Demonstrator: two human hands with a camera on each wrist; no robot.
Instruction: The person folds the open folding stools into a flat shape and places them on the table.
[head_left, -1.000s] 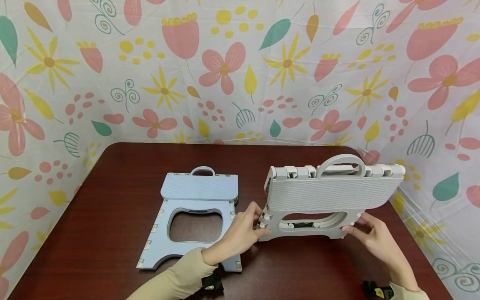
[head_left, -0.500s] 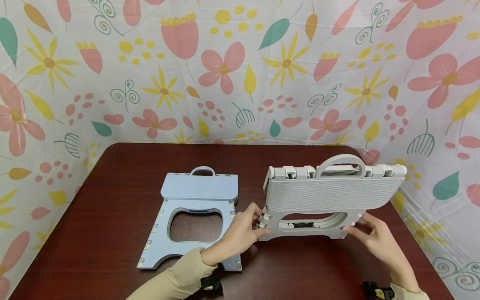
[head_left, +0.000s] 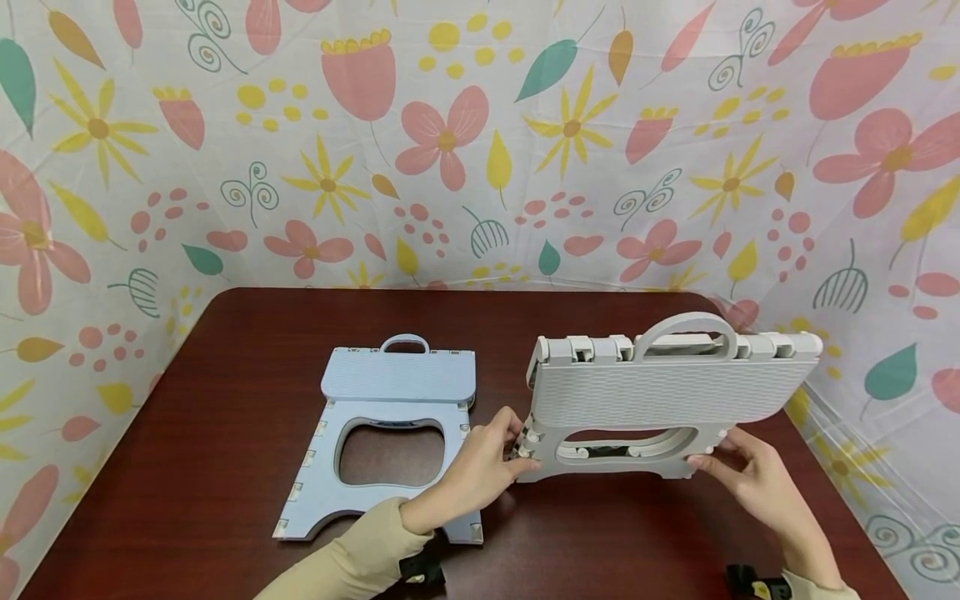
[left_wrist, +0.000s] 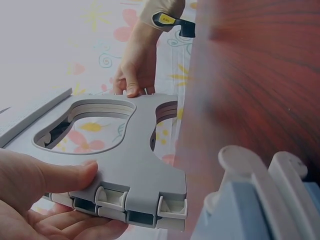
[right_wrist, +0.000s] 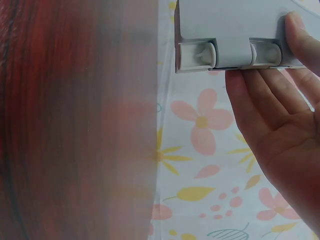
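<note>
A grey folding step stool (head_left: 667, 392), folded nearly flat with its carry handle at the top, stands tilted on the right of the table in the head view. My left hand (head_left: 491, 458) grips its lower left edge, thumb on the front face and fingers behind. On the lower right edge, my right hand (head_left: 750, 479) pinches it the same way. In the left wrist view the thumb presses on the grey leg panel (left_wrist: 142, 145) beside the hinges. The right wrist view has the fingers under the hinged edge (right_wrist: 232, 55) of the stool.
A light blue folding stool (head_left: 397, 375) lies folded flat on the left, partly behind my left forearm. Both stools are on a dark red-brown table (head_left: 217, 400). A floral curtain (head_left: 450, 208) hangs behind the table and at both sides.
The upper right end of the grey stool has shifted slightly to the right and nearer. Both hands keep their grip, and the blue stool has not moved.
</note>
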